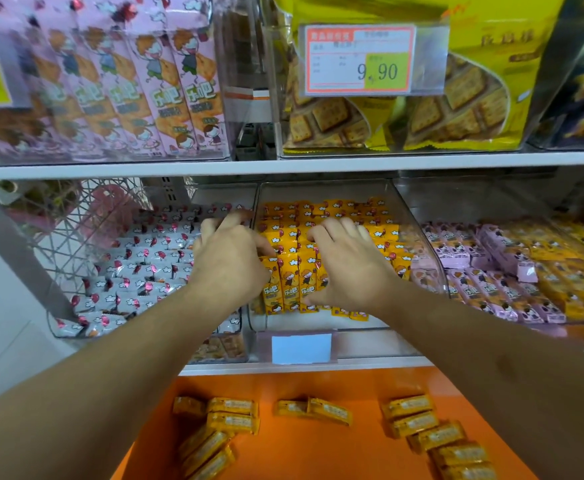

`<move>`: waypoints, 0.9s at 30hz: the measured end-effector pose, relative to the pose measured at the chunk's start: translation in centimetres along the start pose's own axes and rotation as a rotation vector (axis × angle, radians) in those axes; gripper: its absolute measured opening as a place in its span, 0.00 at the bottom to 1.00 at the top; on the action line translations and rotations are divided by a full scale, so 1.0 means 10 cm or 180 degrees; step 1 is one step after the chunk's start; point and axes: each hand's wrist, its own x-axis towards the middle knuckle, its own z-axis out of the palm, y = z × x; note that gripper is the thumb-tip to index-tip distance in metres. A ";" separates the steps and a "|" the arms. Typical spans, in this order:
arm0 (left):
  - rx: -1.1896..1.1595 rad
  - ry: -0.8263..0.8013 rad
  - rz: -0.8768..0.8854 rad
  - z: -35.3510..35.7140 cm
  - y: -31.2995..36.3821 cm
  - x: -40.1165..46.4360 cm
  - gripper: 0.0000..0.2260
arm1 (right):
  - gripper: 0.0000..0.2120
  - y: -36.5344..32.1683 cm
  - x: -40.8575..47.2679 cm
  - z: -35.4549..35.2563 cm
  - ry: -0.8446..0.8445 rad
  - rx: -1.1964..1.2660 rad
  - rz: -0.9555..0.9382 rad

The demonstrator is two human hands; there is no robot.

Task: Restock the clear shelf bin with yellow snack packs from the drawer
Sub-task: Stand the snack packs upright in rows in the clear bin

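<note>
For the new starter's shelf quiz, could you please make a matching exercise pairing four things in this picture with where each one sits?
Things:
1. Loose yellow snack packs
2. Silver-grey wrapped snack packs
3. Orange-framed price tag reading 9.90
4. Blank white label card

Places:
A. On the front of the upper shelf bin holding large yellow cracker bags
B. Lying on the orange drawer floor below the shelf
C. On the front of the clear plastic shelf bin both hands reach into
D. In the bin left of that bin

Pairs: 1-B, 2-D, 3-A, 4-C
</note>
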 end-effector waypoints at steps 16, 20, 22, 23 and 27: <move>-0.0535 -0.0638 0.0570 -0.07 -0.39 -0.24 0.40 | 0.52 -0.30 0.08 -0.08 0.0119 0.0391 -0.0316; -0.0432 -0.0563 0.0668 -0.07 -0.45 -0.24 0.39 | 0.50 -0.39 0.18 0.01 0.0244 0.0134 -0.0212; -0.0436 -0.0506 0.0703 -0.05 -0.47 -0.23 0.39 | 0.50 -0.41 0.22 0.04 0.0277 0.0012 -0.0058; -0.0449 -0.0494 0.0706 -0.04 -0.48 -0.23 0.39 | 0.50 -0.41 0.23 0.05 0.0285 -0.0018 0.0001; -0.0404 -0.0471 0.0695 -0.03 -0.49 -0.24 0.38 | 0.53 -0.37 0.22 0.00 0.0107 0.0150 -0.0013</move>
